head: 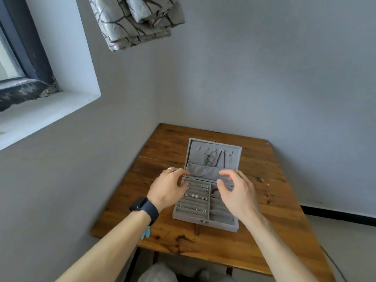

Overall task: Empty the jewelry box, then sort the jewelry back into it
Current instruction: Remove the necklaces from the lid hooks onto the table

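Since jewelry box (pixel 205 221) sits loaded on table (pixel 173 241) | L hand (pixel 166 188) & R hand (pixel 238 192) loosely curled, holding nothing | pinch small pcs singly, unhook necklaces (pixel 215 159) w/o tangling

Wooden table (pixel 270 224), open jewelry box (pixel 190 216) (grey) on it

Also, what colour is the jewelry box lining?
Plain grey: the jewelry box lining shows best in the head view.

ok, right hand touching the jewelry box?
Cannot tell. Head view: right hand lies over the jewelry box, fingers loosely curled; from above, neither contact nor a gap shows plainly.
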The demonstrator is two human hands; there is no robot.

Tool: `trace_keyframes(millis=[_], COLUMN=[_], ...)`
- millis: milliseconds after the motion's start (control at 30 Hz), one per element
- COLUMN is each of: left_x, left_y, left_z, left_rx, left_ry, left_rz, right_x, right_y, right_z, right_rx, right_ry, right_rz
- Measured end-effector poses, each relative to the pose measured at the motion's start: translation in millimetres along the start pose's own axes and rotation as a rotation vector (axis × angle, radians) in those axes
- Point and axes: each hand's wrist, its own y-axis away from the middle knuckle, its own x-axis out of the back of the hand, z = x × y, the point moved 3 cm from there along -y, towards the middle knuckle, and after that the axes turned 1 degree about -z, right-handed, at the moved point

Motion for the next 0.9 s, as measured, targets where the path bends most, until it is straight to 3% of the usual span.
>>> trace_keyframes(millis=[133, 367, 533, 900], left_x=[-5, -18, -24, -27], left_y=[-35, -105, -144, -147], left_z=[1, -6, -6, -24], left_rx=[0.082, 0.185, 0.198, 0.140], left_ry=[0.156, 0.218, 0.338, 0.362], left_rz=[0.023, 0.029, 0.008, 0.079], right_x=[-18, -59, -74, -78], right_y=[-36, -104, -131, -141], right_z=[12, 26, 32, 27], right_rx=[-0.093, -0.129, -0.118, -0.176], right_ry=[-0.062, -0.020, 0.062, 0.157], right_rz=[-0.008, 0.023, 0.057, 0.011])
